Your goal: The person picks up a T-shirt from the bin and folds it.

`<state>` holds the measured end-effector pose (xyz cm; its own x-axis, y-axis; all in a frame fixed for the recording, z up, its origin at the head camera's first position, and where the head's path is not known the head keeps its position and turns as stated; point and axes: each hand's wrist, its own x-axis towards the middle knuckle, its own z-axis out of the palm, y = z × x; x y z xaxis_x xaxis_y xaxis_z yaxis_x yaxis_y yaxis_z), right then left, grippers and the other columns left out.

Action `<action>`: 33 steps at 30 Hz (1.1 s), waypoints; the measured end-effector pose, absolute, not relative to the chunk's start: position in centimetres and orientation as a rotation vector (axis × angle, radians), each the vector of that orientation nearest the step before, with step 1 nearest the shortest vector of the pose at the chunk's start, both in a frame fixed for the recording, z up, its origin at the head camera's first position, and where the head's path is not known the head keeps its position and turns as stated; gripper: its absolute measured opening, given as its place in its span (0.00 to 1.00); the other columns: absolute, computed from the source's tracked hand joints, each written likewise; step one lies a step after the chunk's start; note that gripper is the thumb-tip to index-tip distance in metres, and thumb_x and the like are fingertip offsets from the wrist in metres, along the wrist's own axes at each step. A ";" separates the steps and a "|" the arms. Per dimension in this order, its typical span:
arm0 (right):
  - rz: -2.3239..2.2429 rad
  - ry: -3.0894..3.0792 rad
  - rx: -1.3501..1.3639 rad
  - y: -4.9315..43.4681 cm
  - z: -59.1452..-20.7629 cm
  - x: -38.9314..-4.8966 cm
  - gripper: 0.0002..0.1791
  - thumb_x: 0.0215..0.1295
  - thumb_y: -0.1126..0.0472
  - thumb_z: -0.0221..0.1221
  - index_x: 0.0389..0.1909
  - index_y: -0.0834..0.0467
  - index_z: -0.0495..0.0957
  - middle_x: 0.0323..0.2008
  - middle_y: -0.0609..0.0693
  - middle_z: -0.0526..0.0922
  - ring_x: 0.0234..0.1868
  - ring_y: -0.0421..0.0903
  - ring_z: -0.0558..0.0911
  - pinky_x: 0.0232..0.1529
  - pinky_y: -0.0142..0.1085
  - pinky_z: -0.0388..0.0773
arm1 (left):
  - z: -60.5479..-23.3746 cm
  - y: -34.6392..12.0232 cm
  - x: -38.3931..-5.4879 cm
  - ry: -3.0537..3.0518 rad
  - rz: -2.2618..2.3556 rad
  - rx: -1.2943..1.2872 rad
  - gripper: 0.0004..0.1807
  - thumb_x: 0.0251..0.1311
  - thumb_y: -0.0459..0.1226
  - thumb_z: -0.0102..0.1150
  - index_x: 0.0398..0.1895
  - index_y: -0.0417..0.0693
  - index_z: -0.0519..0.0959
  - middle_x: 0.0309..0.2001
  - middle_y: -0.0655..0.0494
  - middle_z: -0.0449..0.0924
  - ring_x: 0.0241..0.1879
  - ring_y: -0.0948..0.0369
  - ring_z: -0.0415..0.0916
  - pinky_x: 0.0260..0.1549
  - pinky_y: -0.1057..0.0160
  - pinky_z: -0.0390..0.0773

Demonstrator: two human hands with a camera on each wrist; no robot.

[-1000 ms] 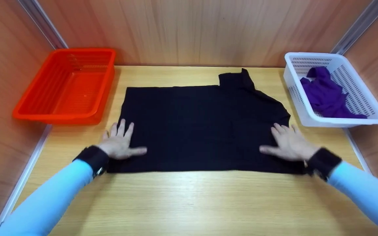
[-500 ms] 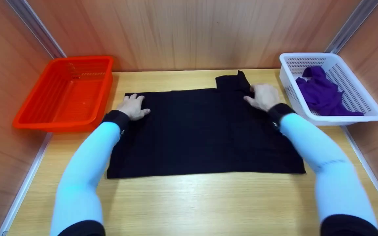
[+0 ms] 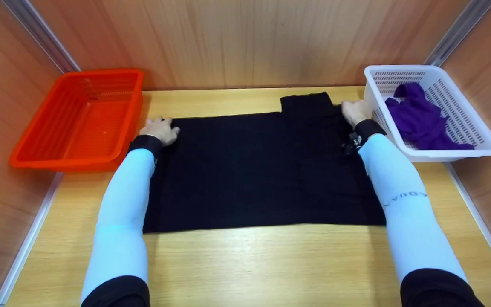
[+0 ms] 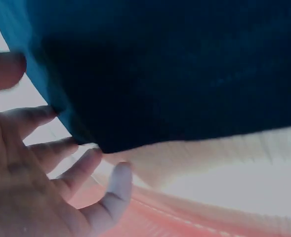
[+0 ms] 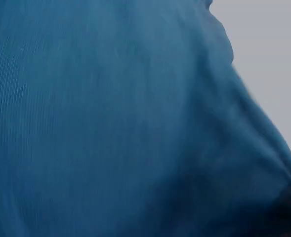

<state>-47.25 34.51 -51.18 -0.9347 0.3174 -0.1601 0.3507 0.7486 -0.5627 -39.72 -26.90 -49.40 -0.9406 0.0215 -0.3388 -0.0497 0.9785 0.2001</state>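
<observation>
A black shirt (image 3: 237, 170) lies spread flat on the table, with a short sleeve-like flap (image 3: 307, 103) sticking out at its far edge. In the wrist views its cloth looks dark blue. My left hand (image 3: 159, 130) is at the far left corner; the left wrist view shows the fingers (image 4: 68, 180) loosely bent along the cloth's edge, the thumb apart from them. At the far right my right hand (image 3: 356, 112) grips the shirt's edge, beside the white basket. Cloth fills most of the right wrist view, drawn into creases toward the lower right, where only a sliver of the hand shows.
An orange-red basket (image 3: 122, 155) stands at the left with nothing seen inside. The white basket (image 3: 454, 157) at the right holds a crumpled purple cloth (image 3: 418, 121). Wooden panels (image 3: 245, 47) wall the table at the back and both sides.
Both hands have gone from the shirt's near sides to its far corners. The right hand has taken hold of the edge and drawn it to the right, flattening the flap and shoulder.
</observation>
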 end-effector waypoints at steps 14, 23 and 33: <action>-0.844 2.700 0.076 32.4 -50.0 -49.6 0.52 0.60 0.55 0.74 0.86 0.59 0.66 0.79 0.69 0.74 0.77 0.65 0.74 0.80 0.52 0.75 | -50.5 -27.4 -43.0 2.913 0.349 -0.020 0.38 0.63 0.40 0.56 0.78 0.36 0.74 0.74 0.23 0.72 0.74 0.27 0.66 0.76 0.30 0.70; -0.835 2.705 0.004 30.1 -48.6 -48.0 0.41 0.70 0.50 0.66 0.78 0.69 0.74 0.79 0.71 0.74 0.81 0.69 0.71 0.84 0.57 0.70 | -52.8 -29.7 -45.5 2.873 0.401 0.032 0.37 0.65 0.47 0.61 0.75 0.40 0.78 0.74 0.33 0.80 0.71 0.33 0.77 0.74 0.35 0.76; -1.664 2.781 0.288 28.1 -46.7 -45.5 0.25 0.60 0.69 0.77 0.59 0.62 0.86 0.31 0.32 0.81 0.30 0.31 0.78 0.37 0.24 0.75 | -48.5 -29.0 -41.1 2.883 0.735 0.117 0.28 0.72 0.49 0.62 0.64 0.37 0.86 0.66 0.33 0.86 0.66 0.34 0.80 0.71 0.38 0.79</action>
